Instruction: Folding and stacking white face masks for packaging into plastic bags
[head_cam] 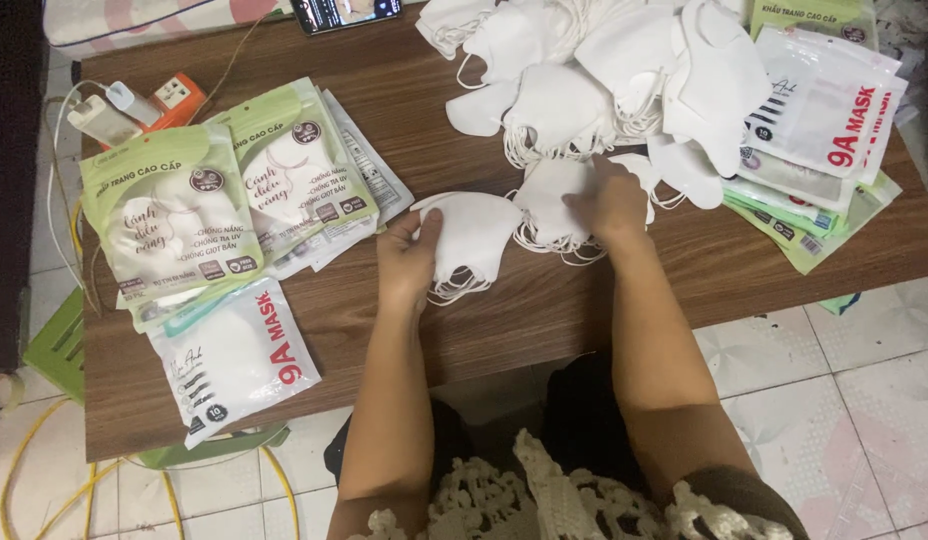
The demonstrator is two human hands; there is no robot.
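My left hand (407, 256) rests on the left edge of a small stack of white face masks (474, 238) lying on the wooden table (544, 310), fingers curled on it. To its right, my right hand (611, 203) presses flat on another white mask (550, 205) at the near edge of a big heap of loose white masks (604, 80). Ear loops trail out below both stacks.
Filled mask packets, green and white (169, 215) (294, 170) and a white one (234, 360), lie at the table's left. More packets (819, 120) are piled at the right. A power strip with plugs (134, 105) sits at the back left; a phone (344, 12) lies at the far edge.
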